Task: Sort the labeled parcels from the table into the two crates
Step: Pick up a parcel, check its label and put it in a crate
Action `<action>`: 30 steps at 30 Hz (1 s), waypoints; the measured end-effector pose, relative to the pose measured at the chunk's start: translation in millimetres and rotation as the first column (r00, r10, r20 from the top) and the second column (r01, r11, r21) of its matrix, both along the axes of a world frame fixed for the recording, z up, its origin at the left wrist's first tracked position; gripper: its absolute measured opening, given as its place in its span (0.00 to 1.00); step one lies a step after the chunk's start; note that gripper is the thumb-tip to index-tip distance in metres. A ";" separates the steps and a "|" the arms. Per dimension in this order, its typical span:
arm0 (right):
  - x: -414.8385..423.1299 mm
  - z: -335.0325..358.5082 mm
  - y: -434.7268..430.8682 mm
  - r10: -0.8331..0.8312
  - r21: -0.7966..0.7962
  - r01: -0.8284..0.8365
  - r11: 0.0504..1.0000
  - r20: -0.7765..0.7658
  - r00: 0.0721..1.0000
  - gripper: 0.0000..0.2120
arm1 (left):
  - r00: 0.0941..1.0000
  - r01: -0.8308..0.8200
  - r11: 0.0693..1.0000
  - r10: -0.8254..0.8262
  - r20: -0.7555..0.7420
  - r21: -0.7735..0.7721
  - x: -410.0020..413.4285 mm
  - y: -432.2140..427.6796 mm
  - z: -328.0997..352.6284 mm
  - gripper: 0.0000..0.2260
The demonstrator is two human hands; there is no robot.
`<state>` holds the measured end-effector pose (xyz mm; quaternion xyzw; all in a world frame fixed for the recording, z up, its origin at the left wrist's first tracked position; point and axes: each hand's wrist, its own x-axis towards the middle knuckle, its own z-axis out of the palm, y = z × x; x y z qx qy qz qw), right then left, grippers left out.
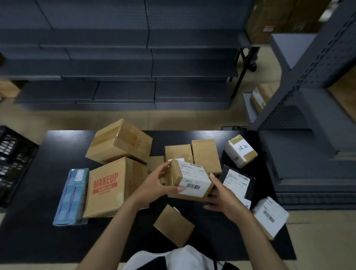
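Note:
A small brown parcel (188, 178) with a white barcode label is held above the middle of the black table (57, 142). My left hand (158, 184) grips its left side, thumb on the near edge of the label. My right hand (224, 201) holds its right side and underside. Other parcels lie around it: a MAKEUP box (105, 186), a large plain box (120, 142), a blue box (72, 195), a black labeled parcel (237, 182), a white-labeled one (270, 215) at the right edge, a handwritten-label box (241, 150) and a small plain box (173, 223). A black crate (6, 159) stands left of the table.
Grey metal shelving (114, 72) runs along the back beyond a strip of tiled floor. Another shelf unit (315, 119) stands close against the table's right end, holding cardboard boxes. Two plain brown parcels (192, 153) lie behind the held one.

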<state>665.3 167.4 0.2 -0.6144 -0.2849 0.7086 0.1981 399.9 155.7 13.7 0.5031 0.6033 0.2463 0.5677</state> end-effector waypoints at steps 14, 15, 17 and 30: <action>-21.4 6.4 -4.8 -0.087 0.062 0.083 0.995 0.066 0.994 0.15 | 0.991 -0.091 0.983 0.105 0.086 -0.157 1.6 -14.8 16.1 0.30; -21.5 7.2 -5.6 -0.076 0.071 0.071 0.995 0.077 0.994 0.15 | 0.989 -0.099 0.982 0.114 0.093 -0.159 2.6 -14.9 16.1 0.30; -20.6 8.1 -6.4 -0.070 0.090 0.061 0.994 0.098 0.993 0.15 | 0.985 -0.106 0.980 0.126 0.114 -0.171 3.2 -14.6 13.4 0.29; -11.2 8.7 -10.9 -0.002 0.289 -0.033 0.957 0.120 0.993 0.22 | 0.964 -0.182 0.979 0.196 0.177 -0.093 -12.5 -12.9 12.7 0.22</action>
